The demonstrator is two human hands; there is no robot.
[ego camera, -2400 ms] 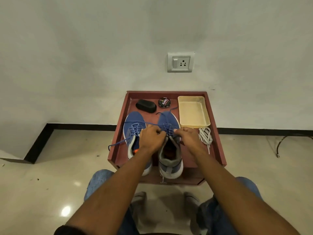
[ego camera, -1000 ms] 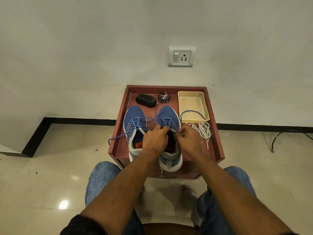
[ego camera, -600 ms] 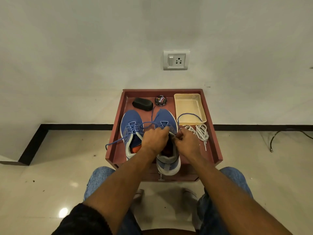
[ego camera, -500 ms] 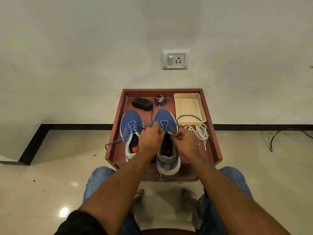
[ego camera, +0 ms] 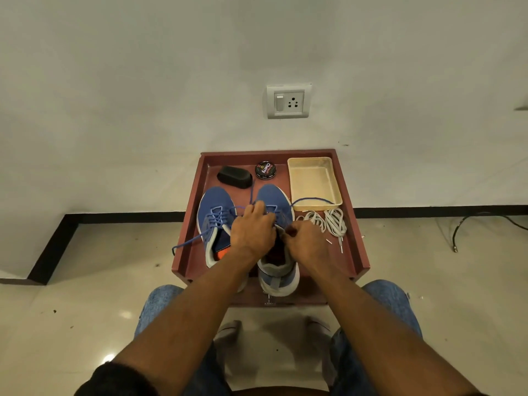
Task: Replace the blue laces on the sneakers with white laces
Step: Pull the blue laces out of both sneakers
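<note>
Sitting close to a low reddish-brown tray table [ego camera: 358,247] with a raised rim, person in blue jeans, both forearms reaching forward over the knees. Count: two hands, two blue sneakers, one bundle of white laces, one cream tray, one polish tin, one black brush-shaped block. Left hand [ego camera: 251,232] lies on top of the right sneaker [ego camera: 278,270], fingers curled over the eyelet area and pinching its blue lace [ego camera: 311,199]. Right hand [ego camera: 305,242] is just beside it on the shoe's right edge, fingertips pinched together at an eyelet; they seem to hold lace, can't tell for sure. Right sneaker: knit blue upper, grey heel collar, white sole, heel overhanging the table's near edge; tongue and opening are mostly hidden by the hands. One loose lace end arcs right over the near rim of the cream tray [ego camera: 313,181], another runs up towards the brush. Left sneaker [ego camera: 214,212] sits touching alongside, same build, orange insole patch visible, laces loosened, one blue strand [ego camera: 188,242] trailing off the table's left rim. White laces [ego camera: 331,222], flat woven with plastic tips, lie coiled just right of the right hand, in front of the tray. Tray is shallow rectangular plastic. Further back: round black tin [ego camera: 265,170], glossy printed lid, and a matte black rounded block [ego camera: 235,176]. White socket plate [ego camera: 288,101] on the wall behind.
</note>
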